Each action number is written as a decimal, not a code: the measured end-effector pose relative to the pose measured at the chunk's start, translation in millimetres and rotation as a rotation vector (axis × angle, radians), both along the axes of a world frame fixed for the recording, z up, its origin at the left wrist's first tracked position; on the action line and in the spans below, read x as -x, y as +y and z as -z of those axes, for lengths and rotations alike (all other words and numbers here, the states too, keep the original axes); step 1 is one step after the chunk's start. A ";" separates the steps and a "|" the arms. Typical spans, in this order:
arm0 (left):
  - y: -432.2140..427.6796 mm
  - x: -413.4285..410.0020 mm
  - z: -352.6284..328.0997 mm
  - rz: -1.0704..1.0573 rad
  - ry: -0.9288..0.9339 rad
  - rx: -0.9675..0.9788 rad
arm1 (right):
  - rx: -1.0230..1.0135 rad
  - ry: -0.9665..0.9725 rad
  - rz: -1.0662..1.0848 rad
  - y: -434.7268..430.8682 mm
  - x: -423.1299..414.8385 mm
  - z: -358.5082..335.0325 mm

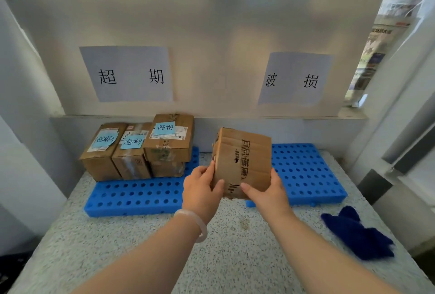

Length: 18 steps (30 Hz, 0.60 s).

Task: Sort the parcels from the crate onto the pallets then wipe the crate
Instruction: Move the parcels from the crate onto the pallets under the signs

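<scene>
Two hands outstretched, left hand point(203, 184) and right hand point(264, 190) gripping cardboard parcel point(242, 161) by its sides, above blue pallets point(306, 171)

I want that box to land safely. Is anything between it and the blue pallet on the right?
Nothing visible. The left hand and right hand hold the box beside the right pallet, whose visible top is bare. The blue cloth lies off it. The box hides the pallet's left edge.

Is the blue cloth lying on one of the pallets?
No, the blue cloth lies on the speckled surface, just in front of the right pallet, not on it.
</scene>
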<state>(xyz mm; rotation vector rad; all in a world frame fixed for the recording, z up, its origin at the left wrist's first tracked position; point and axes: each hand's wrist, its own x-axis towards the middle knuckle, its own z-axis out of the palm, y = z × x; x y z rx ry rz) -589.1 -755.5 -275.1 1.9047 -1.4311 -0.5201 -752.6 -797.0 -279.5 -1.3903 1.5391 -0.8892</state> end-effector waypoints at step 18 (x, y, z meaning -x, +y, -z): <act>0.1 11.1 -9.4 -0.180 0.228 -0.274 | 0.280 0.034 -0.356 40.8 -17.7 -13.7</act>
